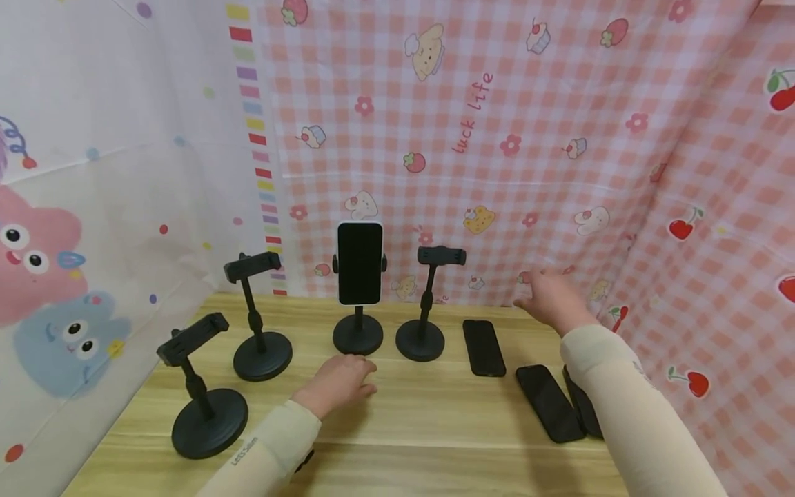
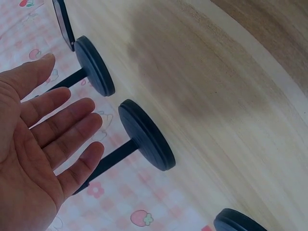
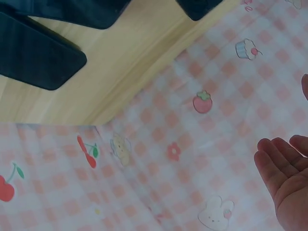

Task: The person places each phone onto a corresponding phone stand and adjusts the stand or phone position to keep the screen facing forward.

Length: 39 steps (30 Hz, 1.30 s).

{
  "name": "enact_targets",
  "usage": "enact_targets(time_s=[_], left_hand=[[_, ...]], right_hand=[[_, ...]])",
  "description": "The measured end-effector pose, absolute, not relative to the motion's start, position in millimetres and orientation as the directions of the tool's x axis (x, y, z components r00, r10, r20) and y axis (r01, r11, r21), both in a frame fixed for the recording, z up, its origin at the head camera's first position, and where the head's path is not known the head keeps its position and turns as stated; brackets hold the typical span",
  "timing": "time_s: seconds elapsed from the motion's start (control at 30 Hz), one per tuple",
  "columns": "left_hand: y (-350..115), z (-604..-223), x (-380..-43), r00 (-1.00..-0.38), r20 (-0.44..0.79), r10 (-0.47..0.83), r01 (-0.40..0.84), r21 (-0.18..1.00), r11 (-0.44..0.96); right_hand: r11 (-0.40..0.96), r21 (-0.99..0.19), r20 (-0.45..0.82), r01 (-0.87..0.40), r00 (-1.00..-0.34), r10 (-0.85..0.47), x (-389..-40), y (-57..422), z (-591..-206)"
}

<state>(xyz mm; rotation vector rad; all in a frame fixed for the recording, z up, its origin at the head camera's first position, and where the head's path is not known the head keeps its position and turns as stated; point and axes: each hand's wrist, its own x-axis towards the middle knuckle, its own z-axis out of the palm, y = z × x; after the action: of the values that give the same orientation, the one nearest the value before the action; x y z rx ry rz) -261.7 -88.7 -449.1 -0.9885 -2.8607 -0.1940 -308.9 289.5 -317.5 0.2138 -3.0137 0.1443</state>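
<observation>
A white-edged phone (image 1: 359, 262) sits upright in the clamp of a black phone stand (image 1: 358, 336). My left hand (image 1: 338, 383) hovers in front of that stand's base, palm and loosely spread fingers showing in the left wrist view, holding nothing. To the right stands a second phone stand (image 1: 427, 304) with an unfilled clamp. My right hand (image 1: 553, 297) is raised near the back right of the table, its fingers relaxed and its grasp empty. Nearest to it lie a dark phone (image 1: 484, 347), another phone (image 1: 549, 404) and a third phone (image 1: 582, 404), partly hidden by the right sleeve.
At the left are a rear phone stand (image 1: 263, 355) and a front phone stand (image 1: 210, 422), both without phones. The wooden table (image 1: 428, 414) meets a pink checked cloth (image 1: 534, 96) behind and at the right, and a white patterned cloth (image 1: 168, 172) at the left.
</observation>
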Motion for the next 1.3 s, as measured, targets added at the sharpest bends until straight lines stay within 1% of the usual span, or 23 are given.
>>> enact_targets(time_s=[0.13, 0.37, 0.63, 0.77, 1.0, 1.13, 1.2, 1.3], left_hand=[[-88.2, -448.8, -262.1, -0.791, 0.119, 0.601, 0.611, 0.093, 0.786], [-89.5, -447.3, -261.4, -0.789, 0.111, 0.604, 0.613, 0.088, 0.785], [-89.7, -449.5, -261.7, -0.798, 0.088, 0.597, 0.603, 0.122, 0.788], [-89.5, -450.1, -263.0, -0.805, 0.081, 0.588, 0.593, 0.122, 0.796], [-88.0, -449.2, -262.3, -0.811, 0.063, 0.581, 0.584, 0.109, 0.804], [-87.3, -448.3, -262.4, -0.812, 0.059, 0.58, 0.583, 0.087, 0.808], [-87.1, -448.2, -262.1, -0.814, 0.054, 0.578, 0.581, 0.081, 0.81], [-87.0, -448.0, -261.0, -0.813, 0.053, 0.58, 0.583, 0.08, 0.809]], right_hand=[[0.986, -0.073, 0.128, -0.153, -0.981, -0.143, -312.3, 287.6, -330.0], [0.983, -0.091, 0.066, -0.16, -0.986, -0.154, -314.9, 279.7, -352.3], [0.984, -0.134, 0.012, -0.117, -0.993, -0.116, -313.8, 273.7, -389.7], [0.984, -0.134, 0.023, -0.114, -0.993, -0.112, -313.1, 272.8, -406.9], [0.982, -0.175, 0.012, -0.067, -0.998, -0.066, -311.4, 266.1, -427.1], [0.98, -0.188, 0.039, -0.066, -0.997, -0.059, -310.4, 261.3, -435.6], [0.983, -0.173, 0.061, -0.066, -0.997, -0.056, -309.8, 259.6, -439.4], [0.986, -0.155, 0.059, -0.054, -0.997, -0.046, -309.8, 258.3, -445.2]])
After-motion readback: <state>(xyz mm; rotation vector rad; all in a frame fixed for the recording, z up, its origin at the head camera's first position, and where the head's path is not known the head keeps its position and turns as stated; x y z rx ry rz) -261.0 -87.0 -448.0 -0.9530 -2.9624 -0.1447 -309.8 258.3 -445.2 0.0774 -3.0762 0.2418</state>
